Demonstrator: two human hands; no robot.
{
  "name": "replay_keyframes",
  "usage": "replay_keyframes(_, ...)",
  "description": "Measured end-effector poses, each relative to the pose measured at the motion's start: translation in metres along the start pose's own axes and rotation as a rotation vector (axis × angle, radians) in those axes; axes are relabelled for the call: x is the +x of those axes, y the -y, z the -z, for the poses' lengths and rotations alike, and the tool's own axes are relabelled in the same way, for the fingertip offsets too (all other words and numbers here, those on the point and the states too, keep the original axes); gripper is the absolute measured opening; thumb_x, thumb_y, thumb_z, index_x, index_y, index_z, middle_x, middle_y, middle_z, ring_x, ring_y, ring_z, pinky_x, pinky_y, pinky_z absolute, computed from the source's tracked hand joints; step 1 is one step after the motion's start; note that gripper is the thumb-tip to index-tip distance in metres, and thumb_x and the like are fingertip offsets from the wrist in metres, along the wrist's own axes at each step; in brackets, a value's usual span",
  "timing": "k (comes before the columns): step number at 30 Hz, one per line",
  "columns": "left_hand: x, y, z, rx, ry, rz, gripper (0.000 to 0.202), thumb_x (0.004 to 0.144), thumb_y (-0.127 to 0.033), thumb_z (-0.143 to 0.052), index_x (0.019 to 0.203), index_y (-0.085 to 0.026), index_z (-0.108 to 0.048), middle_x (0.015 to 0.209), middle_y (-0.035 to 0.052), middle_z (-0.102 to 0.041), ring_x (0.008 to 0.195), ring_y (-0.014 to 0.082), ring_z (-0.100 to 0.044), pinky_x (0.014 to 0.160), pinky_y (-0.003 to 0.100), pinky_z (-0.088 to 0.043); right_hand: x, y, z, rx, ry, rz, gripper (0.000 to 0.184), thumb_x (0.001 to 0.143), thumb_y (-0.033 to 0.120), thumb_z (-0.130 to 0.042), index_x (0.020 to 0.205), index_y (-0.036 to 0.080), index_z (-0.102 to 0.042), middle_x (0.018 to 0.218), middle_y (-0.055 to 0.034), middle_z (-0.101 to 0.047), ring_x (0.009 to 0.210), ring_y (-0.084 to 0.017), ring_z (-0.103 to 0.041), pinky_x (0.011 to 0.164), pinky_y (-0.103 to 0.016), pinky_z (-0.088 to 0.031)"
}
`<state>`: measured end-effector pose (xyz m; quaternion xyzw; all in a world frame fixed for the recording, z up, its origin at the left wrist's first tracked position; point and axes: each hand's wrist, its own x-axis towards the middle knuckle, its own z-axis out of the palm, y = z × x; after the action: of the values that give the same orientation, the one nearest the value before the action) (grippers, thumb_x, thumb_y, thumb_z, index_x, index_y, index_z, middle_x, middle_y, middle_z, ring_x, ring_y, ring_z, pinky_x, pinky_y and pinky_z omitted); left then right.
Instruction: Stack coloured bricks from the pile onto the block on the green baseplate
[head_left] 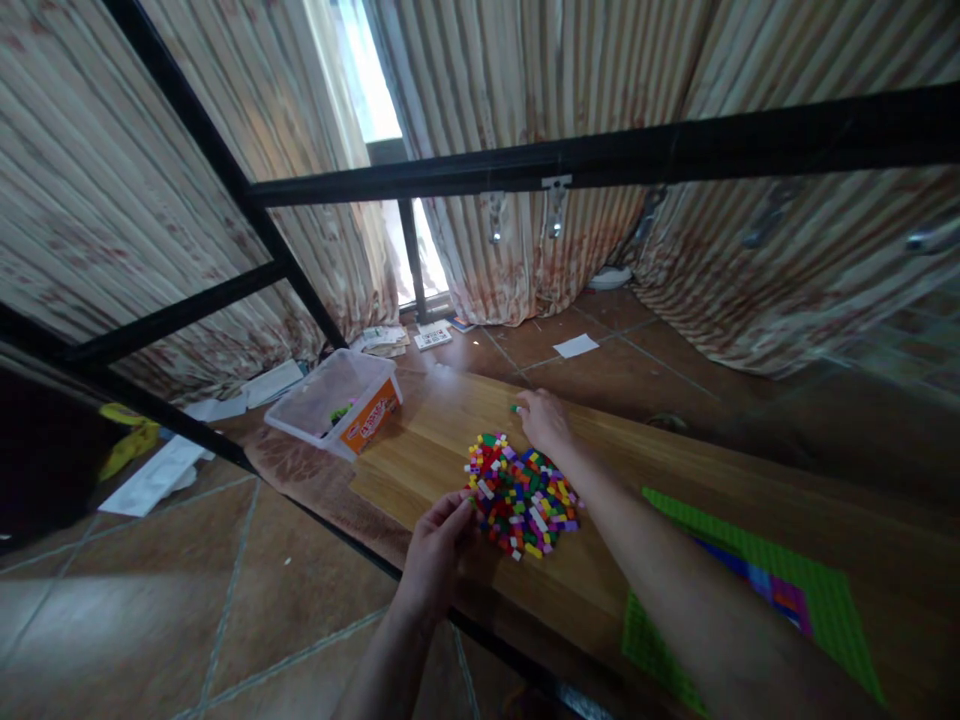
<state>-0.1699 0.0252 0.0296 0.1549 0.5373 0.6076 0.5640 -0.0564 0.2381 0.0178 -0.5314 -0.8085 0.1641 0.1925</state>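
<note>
A heap of small coloured bricks (523, 493) lies on a wooden table top (435, 440). My left hand (439, 545) rests at the heap's near-left edge, fingers curled with their tips at the bricks. My right hand (543, 420) reaches past the heap's far side, fingers bent over a small green brick (514, 408) on the wood. A green baseplate (825, 590) with a patch of coloured bricks lies to the right, partly under my right forearm.
A clear plastic box (334, 402) with an orange label stands at the table's left end. Black metal frame bars (600, 155) cross above the table. Papers (576, 346) lie on the tiled floor by the curtains.
</note>
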Motion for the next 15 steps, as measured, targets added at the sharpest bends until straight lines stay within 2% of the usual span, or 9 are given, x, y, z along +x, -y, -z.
replay_keyframes(3, 0.0, -0.002, 0.001, 0.027, 0.0, -0.019, 0.032, 0.065, -0.038, -0.079, 0.082, -0.013, -0.066, 0.072, 0.0005, -0.062, 0.062, 0.0058, -0.053, 0.059, 0.016, -0.042, 0.014, 0.001, -0.008, -0.009, 0.046, 0.044, 0.023, 0.086, 0.013, -0.056, 0.102, 0.015, -0.072, 0.107, -0.0154, -0.065, 0.105, -0.026, -0.058, 0.092, -0.033, -0.04)
replay_keyframes(6, -0.002, -0.006, 0.0, 0.059, 0.009, -0.028, 0.031, 0.067, -0.039, -0.077, 0.081, -0.014, -0.064, 0.075, 0.0018, -0.065, 0.062, 0.0068, -0.055, 0.06, 0.017, -0.044, 0.01, 0.001, -0.005, -0.013, 0.081, 0.069, 0.02, 0.085, 0.012, -0.055, 0.092, 0.017, -0.073, 0.102, -0.0128, -0.067, 0.103, -0.023, -0.059, 0.091, -0.03, -0.04)
replay_keyframes(12, -0.009, -0.009, -0.01, 0.137, 0.051, -0.07, 0.033, 0.066, -0.039, -0.077, 0.083, -0.016, -0.061, 0.083, 0.0033, -0.069, 0.064, 0.0093, -0.059, 0.065, 0.022, -0.047, -0.039, 0.005, 0.019, 0.023, 0.149, 0.119, 0.02, 0.086, 0.018, -0.055, 0.088, 0.022, -0.075, 0.094, -0.0063, -0.072, 0.09, -0.019, -0.064, 0.08, -0.026, -0.042)
replay_keyframes(15, -0.015, -0.007, -0.02, 0.189, 0.094, -0.128, 0.031, 0.067, -0.038, -0.077, 0.084, -0.016, -0.062, 0.08, 0.0018, -0.068, 0.066, 0.0101, -0.058, 0.067, 0.023, -0.047, -0.065, 0.013, 0.031, 0.055, 0.183, 0.145, 0.018, 0.085, 0.018, -0.057, 0.09, 0.022, -0.075, 0.093, -0.0051, -0.073, 0.088, -0.018, -0.065, 0.078, -0.025, -0.043)
